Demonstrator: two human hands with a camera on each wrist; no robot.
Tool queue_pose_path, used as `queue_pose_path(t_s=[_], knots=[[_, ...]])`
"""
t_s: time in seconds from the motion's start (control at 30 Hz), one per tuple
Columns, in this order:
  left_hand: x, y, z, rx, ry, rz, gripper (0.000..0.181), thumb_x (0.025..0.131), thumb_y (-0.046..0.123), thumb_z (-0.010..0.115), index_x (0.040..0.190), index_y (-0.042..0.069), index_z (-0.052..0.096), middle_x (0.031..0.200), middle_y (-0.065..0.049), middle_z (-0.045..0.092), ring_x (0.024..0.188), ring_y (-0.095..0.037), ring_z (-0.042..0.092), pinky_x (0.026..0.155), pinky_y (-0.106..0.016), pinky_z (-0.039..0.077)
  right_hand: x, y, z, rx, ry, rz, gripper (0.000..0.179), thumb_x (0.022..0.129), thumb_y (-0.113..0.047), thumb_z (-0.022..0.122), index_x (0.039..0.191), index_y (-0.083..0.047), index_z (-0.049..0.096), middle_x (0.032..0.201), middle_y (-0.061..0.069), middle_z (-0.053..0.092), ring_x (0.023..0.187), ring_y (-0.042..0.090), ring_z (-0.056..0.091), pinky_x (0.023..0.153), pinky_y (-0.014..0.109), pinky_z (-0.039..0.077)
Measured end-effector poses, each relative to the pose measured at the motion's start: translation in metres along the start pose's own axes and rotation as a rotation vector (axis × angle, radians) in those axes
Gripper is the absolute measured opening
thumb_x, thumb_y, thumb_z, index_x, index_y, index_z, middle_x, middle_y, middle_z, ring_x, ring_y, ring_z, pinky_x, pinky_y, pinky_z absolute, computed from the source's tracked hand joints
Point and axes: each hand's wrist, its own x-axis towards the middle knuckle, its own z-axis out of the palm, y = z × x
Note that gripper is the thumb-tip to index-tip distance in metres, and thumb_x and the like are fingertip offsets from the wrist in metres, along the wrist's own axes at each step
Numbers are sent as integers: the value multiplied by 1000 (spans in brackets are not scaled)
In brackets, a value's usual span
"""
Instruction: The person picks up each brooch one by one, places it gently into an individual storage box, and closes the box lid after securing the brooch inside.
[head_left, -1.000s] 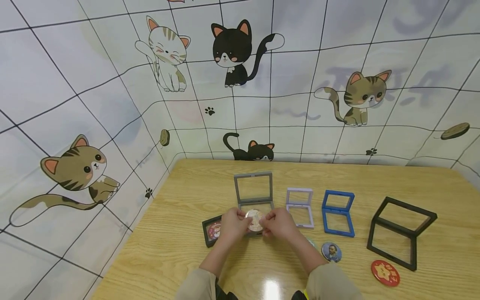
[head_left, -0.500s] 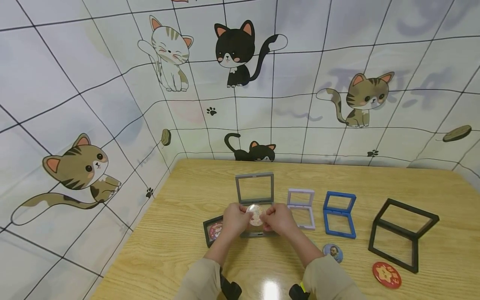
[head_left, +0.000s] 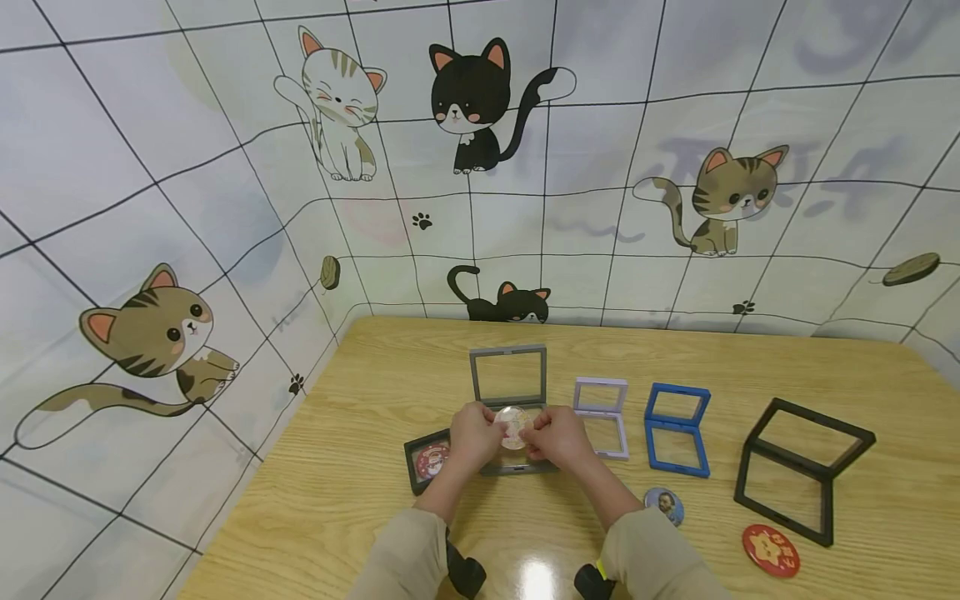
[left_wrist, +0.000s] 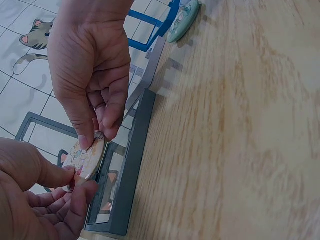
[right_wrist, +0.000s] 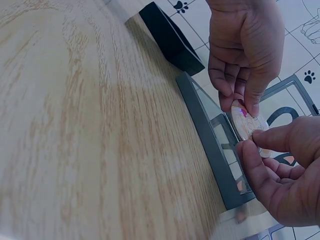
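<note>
A round pale badge with a printed picture [head_left: 513, 427] is held on edge between both hands, over the lower half of an open grey display frame [head_left: 517, 470]. My left hand [head_left: 474, 437] pinches its left side between thumb and fingers. Its right side is pinched by my right hand [head_left: 562, 437]. In the left wrist view the badge [left_wrist: 85, 160] tilts, its printed face toward the thumbs, close over the frame's clear film. The frame's lid [head_left: 508, 349] stands raised behind the hands. Part of the lower half is hidden by the hands.
Left of the hands lies a black frame [head_left: 414, 475] with a red badge [head_left: 432, 461] in it. Rightward stand open lilac [head_left: 600, 412], blue [head_left: 677, 423] and black [head_left: 792, 456] frames. Nearer are a portrait badge [head_left: 664, 506], a red badge [head_left: 771, 550] and a green badge [left_wrist: 184, 22].
Both hands have moved slightly away from the body, carrying the badge further over the grey frame, whose front edge now shows below them. Since half a second ago they have barely moved.
</note>
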Motion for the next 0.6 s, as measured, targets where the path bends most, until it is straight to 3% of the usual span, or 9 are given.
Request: queue_pose_path(t_s=[0.3,0.6], knots=[[4,-3,6,59,-8,-21,14,75,7,70,72,1,57,65,-5,55,55,-15,48,46,-23,37,4,6,3,-34,23,8,15,76,5,66,70,5,52,65,15,60,52,20,63,50,27,51],[4,-4,7,82,-4,11,14,75,6,70,71,0,57,64,-6,56,55,-16,49,47,-24,38,5,6,3,-89,41,10,17,75,4,67,69,4,50,66,14,58,50,20,62,48,25,50]])
